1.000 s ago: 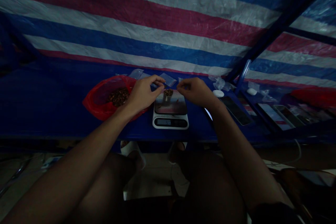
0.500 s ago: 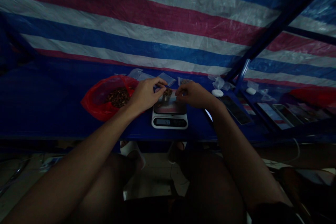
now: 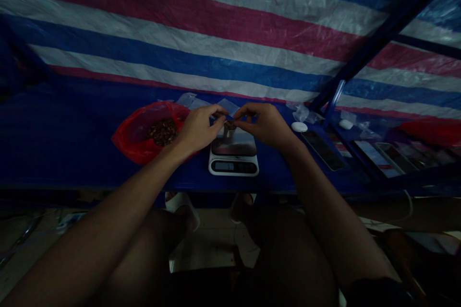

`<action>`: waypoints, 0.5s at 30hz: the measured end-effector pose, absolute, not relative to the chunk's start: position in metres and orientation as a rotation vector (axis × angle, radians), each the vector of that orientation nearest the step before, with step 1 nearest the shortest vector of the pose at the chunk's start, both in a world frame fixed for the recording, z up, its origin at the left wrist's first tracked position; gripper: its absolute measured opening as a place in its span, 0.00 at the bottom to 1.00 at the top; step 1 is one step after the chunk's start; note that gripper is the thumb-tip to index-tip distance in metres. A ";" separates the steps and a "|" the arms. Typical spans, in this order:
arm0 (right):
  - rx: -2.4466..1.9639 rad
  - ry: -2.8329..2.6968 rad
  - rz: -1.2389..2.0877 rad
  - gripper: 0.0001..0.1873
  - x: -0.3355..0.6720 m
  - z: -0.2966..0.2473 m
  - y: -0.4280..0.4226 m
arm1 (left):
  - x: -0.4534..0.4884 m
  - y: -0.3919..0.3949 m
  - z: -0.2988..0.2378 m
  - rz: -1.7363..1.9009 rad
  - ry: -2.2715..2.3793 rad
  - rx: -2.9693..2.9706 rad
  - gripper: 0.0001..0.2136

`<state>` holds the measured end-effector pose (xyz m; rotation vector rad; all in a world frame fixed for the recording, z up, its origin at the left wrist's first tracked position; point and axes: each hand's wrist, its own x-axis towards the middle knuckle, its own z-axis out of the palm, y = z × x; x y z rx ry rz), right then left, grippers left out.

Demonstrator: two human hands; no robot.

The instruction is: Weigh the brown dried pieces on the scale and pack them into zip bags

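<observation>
A small metal cup (image 3: pixel 228 132) heaped with brown pieces stands on the plate of a white digital kitchen scale (image 3: pixel 233 167). Over the cup's left rim, my left hand (image 3: pixel 202 128) has thumb and fingertips drawn together in a pinch. My right hand (image 3: pixel 264 122) comes in from the other side, its thumb and forefinger pinched right at the top of the cup. Whatever lies between the fingertips of either hand is too small to make out. Left of the scale sits an open red plastic bag (image 3: pixel 129 146) with many similar brown pieces (image 3: pixel 163 132).
Clear plastic bags (image 3: pixel 194 100) lie behind the scale. To the right are a white oval case (image 3: pixel 299 127), a dark phone (image 3: pixel 323 150) and crumpled clear plastic (image 3: pixel 301 113). A blue metal post (image 3: pixel 333 98) rises there, before a striped tarp (image 3: pixel 216 53).
My right hand has moved left and now reaches the top of the cup, its fingers pinched. My left hand has barely shifted.
</observation>
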<state>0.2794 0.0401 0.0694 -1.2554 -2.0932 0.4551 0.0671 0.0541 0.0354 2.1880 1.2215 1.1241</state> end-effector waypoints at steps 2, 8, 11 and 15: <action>-1.258 -2.116 0.468 0.05 0.278 0.070 0.039 | 0.063 0.055 0.036 1.125 1.231 2.219 0.09; -1.242 -2.149 0.498 0.04 0.276 0.070 0.038 | 0.046 0.049 0.043 0.836 1.213 2.445 0.09; -1.248 -2.145 0.461 0.04 0.276 0.070 0.038 | 0.040 0.046 0.044 0.687 1.184 2.507 0.07; -1.248 -2.103 0.404 0.06 0.277 0.072 0.038 | 0.039 0.045 0.044 0.544 1.181 2.579 0.07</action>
